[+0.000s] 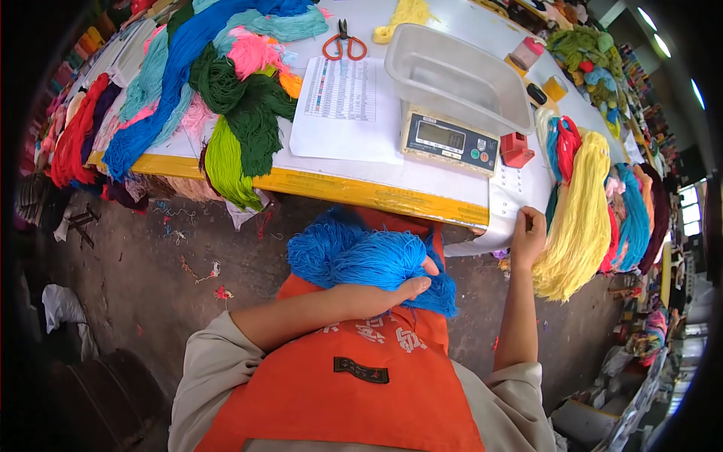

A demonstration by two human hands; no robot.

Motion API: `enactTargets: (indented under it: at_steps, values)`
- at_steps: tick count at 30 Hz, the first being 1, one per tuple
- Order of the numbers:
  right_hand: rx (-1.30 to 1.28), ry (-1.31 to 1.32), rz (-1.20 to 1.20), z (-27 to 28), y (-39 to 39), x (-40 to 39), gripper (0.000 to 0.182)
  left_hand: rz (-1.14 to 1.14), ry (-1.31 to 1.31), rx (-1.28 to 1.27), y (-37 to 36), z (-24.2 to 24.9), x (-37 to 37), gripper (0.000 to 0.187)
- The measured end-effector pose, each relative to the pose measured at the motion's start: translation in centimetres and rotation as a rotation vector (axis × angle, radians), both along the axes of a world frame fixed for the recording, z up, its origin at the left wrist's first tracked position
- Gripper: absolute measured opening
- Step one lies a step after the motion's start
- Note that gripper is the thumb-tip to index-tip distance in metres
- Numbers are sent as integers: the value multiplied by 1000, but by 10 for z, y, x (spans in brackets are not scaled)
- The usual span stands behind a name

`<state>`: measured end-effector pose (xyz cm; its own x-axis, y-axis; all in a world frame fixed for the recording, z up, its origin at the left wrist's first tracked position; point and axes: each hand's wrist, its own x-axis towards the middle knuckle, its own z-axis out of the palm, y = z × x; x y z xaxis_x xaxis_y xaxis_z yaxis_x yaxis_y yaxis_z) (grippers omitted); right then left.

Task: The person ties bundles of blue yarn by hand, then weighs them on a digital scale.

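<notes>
My left hand (399, 292) is wrapped around a skein of bright blue yarn (369, 260), held against my orange apron (339, 407) below the table edge. My right hand (529, 237) is closed at the table's front edge, its fingertips pinched at the border of a white sheet of labels (506, 188). That sheet has small printed marks and hangs over the edge. Just behind it are a red tape dispenser (516, 151) and a digital scale (449, 141) bearing a clear plastic tub (459, 75).
Left of the scale lie a printed colour chart (343, 98) and red-handled scissors (344, 44). Dark green yarn (252, 113) and other skeins drape over the left table edge (361, 188). Pale yellow yarn (576, 226) hangs beside my right hand. Yarn scraps (218, 290) litter the floor.
</notes>
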<state>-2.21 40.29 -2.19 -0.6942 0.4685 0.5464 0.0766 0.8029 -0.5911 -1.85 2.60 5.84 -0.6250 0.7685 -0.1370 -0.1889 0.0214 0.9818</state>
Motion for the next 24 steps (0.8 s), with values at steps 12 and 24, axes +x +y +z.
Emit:
enactTargets:
  at_steps: [12,24]
  values:
    - [20,19,4,-4,1,0,7,1,-8,-29,1,-4,5,15]
    - [45,18,4,-5,1,-1,6,0,16,-22,0,-8,3,15]
